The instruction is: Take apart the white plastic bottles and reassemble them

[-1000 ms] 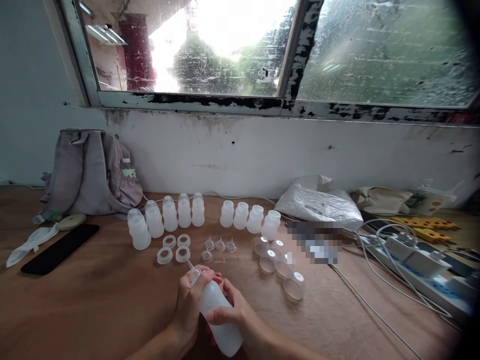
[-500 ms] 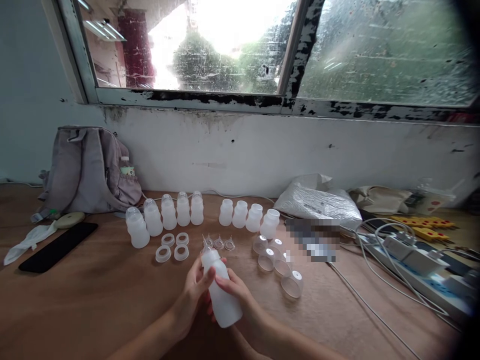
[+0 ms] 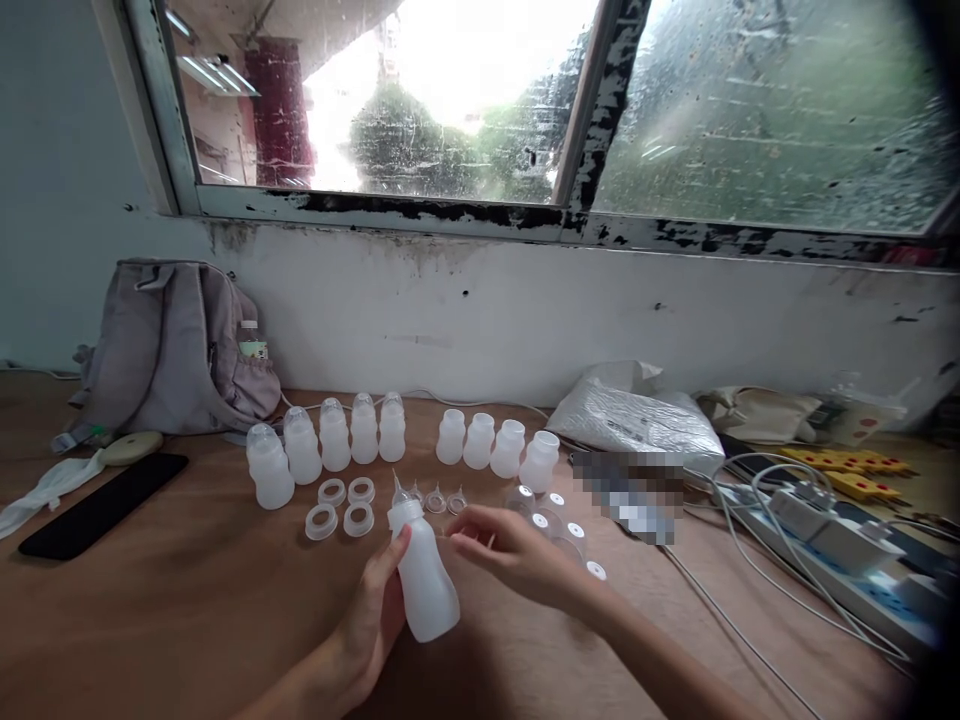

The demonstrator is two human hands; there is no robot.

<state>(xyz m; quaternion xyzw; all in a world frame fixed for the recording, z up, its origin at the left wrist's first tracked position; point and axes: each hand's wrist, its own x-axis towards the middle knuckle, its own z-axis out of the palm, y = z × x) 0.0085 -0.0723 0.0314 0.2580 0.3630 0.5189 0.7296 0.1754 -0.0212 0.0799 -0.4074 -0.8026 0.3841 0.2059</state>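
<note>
- Bottle of frosted white plastic with a waisted body is gripped by the left hand, whose palm and fingers are wrapped around its left side and whose thumb is laid on the near face, just under the neck.
- Within this grip the bottle is held tilted, its top leaned away and to the left, its base pointed nearer and to the right; whether the base is touching the table cannot be told.
- A clear teat with a thin pointed tip is seated at the bottle's mouth, above the gripping thumb.
- The right hand is held just right of the bottle's upper half, apart from it, with its fingers loosely bent and unclosed.
- Beyond the bottle's top, small clear teats with upright tips are set out, some partly hidden by the bottle.
- Four translucent white plastic rings are laid in two pairs to its left.
- Clear domed plastic caps are clustered to its right, partly covered by the right hand and forearm.
- Farther back, five frosted bottles with clear caps are lined up at the left, and four open-mouthed frosted bottles at the right.
- All are borne by a brown wooden table, where a grey fabric backpack is stood at the far left.
</note>
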